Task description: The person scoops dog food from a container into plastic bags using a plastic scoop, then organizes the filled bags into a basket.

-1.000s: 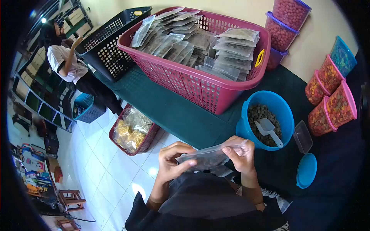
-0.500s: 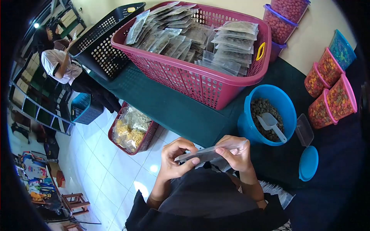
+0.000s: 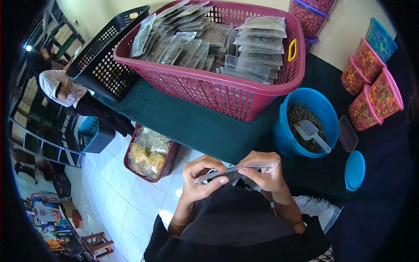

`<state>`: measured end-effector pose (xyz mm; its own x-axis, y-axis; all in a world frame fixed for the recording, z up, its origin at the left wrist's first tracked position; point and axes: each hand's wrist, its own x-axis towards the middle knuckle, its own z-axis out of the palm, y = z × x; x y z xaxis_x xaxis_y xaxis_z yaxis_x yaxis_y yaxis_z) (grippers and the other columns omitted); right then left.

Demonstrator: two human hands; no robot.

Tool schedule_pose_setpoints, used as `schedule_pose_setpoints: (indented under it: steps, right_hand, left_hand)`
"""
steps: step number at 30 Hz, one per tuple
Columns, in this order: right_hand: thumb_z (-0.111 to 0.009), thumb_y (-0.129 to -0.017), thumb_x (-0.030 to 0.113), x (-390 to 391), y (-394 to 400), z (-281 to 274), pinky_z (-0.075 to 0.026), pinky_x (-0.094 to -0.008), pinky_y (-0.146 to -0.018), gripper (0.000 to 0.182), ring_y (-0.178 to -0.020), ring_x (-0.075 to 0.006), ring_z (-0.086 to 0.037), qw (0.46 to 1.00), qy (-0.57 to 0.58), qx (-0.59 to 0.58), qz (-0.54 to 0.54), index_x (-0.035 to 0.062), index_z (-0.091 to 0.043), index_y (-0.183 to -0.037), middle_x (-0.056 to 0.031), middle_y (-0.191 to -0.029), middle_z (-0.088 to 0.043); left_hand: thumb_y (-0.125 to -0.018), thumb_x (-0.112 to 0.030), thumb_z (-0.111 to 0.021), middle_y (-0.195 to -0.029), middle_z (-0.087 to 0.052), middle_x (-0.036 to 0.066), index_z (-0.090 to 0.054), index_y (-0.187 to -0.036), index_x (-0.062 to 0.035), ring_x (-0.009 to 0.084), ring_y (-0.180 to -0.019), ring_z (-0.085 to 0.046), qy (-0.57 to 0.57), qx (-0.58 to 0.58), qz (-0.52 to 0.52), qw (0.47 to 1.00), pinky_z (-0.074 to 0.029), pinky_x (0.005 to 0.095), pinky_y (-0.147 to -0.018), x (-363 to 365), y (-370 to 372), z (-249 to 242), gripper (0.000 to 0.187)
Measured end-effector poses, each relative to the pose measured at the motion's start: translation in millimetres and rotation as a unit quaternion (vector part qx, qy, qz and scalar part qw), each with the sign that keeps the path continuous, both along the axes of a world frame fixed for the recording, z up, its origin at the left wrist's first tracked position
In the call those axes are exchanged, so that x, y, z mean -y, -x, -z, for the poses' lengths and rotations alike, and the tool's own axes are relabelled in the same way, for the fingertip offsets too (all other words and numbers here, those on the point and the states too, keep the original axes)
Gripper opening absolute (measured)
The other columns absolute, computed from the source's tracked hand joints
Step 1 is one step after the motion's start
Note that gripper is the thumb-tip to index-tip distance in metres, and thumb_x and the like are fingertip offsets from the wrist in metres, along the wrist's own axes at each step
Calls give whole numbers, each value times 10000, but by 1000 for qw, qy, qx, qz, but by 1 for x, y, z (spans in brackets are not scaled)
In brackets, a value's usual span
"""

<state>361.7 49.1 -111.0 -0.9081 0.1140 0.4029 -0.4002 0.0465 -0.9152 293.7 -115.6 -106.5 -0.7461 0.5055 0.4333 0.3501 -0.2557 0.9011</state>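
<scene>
Between both hands I hold a clear plastic pouch [image 3: 233, 169], stretched sideways close to my chest. My left hand [image 3: 198, 177] pinches its left end between thumb and fingers. On the other end, my right hand [image 3: 264, 172] is closed with the thumb on the near face. What the pouch contains is hard to see at this angle. To the right stands a blue bucket [image 3: 283, 131] of small dark greyish pieces, with a white scoop [image 3: 310, 133] lying on them. A maroon basket [image 3: 209, 94] on the table is packed with filled pouches [image 3: 259, 41].
Beside the bucket lie a clear box [image 3: 348, 134] and a blue lid [image 3: 355, 171]. Tubs of coloured pieces [image 3: 369, 98] line the right. A black basket [image 3: 107, 56] is at the left, near a person [image 3: 65, 89]. A basket of packets [image 3: 150, 153] sits on the floor.
The whole view has shifted slightly. My hands keep their hold on the pouch, which has tilted a little and bends more at the middle. The person at the left has turned slightly.
</scene>
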Motion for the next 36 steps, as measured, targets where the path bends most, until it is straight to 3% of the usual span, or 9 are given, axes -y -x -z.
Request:
schedule_pose_setpoints:
  steps: [2,10,13,16,23,27,30,36]
  right_hand:
    - [-630,-697,-6,3,3,0,-443,-214,-530,67,-601,-116,-581,1000,-2,-8,16,-11,-613,-762,-103,-700,-614]
    - [-661,-674,4,14,12,1,-443,-209,-518,85,-595,-109,-581,999,25,-21,27,-13,-606,-736,-100,-688,-611]
    - [-678,-659,8,17,11,1,-442,-206,-515,102,-594,-109,-580,999,18,-8,50,-12,-603,-724,-100,-686,-609]
    - [-687,-651,6,21,11,5,-439,-205,-512,106,-589,-108,-576,997,29,7,78,-9,-600,-710,-95,-680,-605]
    - [-716,-625,33,24,8,13,-429,-206,-518,151,-603,-96,-568,990,62,21,124,7,-589,-704,-79,-684,-597]
    - [-726,-613,49,27,10,7,-439,-213,-528,177,-612,-107,-574,987,17,2,161,7,-583,-709,-86,-699,-600]
    - [-694,-637,32,28,13,1,-461,-236,-581,151,-652,-145,-592,990,-20,-13,139,4,-600,-752,-98,-736,-609]
    - [-629,-698,9,33,13,2,-461,-239,-595,84,-672,-148,-594,992,-28,-42,119,-1,-615,-779,-106,-756,-615]
  left_hand:
    - [-643,12,-662,-673,-598,100,-608,-734,9,151,-598,-575,59,-12,26,998,-429,229,-530,2,6,-2,106]
    - [-645,22,-650,-697,-608,112,-615,-753,6,173,-613,-589,33,-49,33,998,-451,239,-548,8,20,7,115]
    - [-629,5,-660,-744,-612,123,-615,-804,12,189,-662,-595,33,-26,84,996,-463,252,-599,9,26,10,181]
    - [-580,-63,-700,-902,-596,166,-594,-903,31,219,-824,-578,48,19,207,977,-449,296,-716,12,37,7,353]
    - [-572,-21,-715,-966,-571,189,-606,-895,4,253,-893,-557,8,23,312,950,-429,329,-766,7,46,7,342]
    - [-604,6,-696,-897,-594,167,-615,-849,-3,227,-834,-579,-13,58,283,957,-453,308,-719,5,39,6,258]
    - [-646,27,-663,-769,-618,125,-624,-776,-8,179,-688,-603,18,-3,152,988,-477,254,-601,4,36,10,140]
    - [-648,29,-659,-739,-615,121,-610,-761,1,178,-665,-605,35,-22,110,993,-477,251,-568,8,36,8,127]
